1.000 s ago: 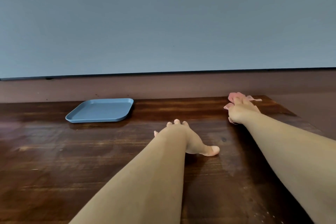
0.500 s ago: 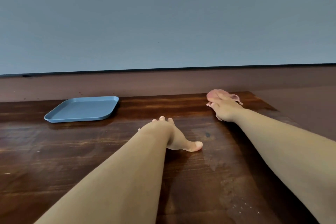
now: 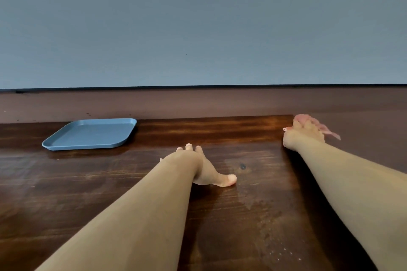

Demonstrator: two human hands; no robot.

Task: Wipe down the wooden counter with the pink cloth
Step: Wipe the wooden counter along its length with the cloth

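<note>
The dark wooden counter [image 3: 220, 134] fills the lower half of the view. My right hand [image 3: 301, 135] is stretched out to the counter's far right corner, where it grips the bunched pink cloth [image 3: 328, 131]. Most of the cloth is hidden under the fingers, and a loose end sticks out past the counter's edge. My left hand [image 3: 204, 167] lies flat on the wood in the middle, fingers spread and thumb pointing right, holding nothing.
A blue square tray [image 3: 66, 141] sits at the back left of the counter. A low brown ledge [image 3: 198, 103] and a grey wall [image 3: 198, 24] rise behind it. The counter's right edge runs beside my right forearm. A damp patch [image 3: 259, 200] shows on the wood near the front.
My right hand has slid the pink cloth to the right, out to the far right corner. My left hand stays planted on the counter.
</note>
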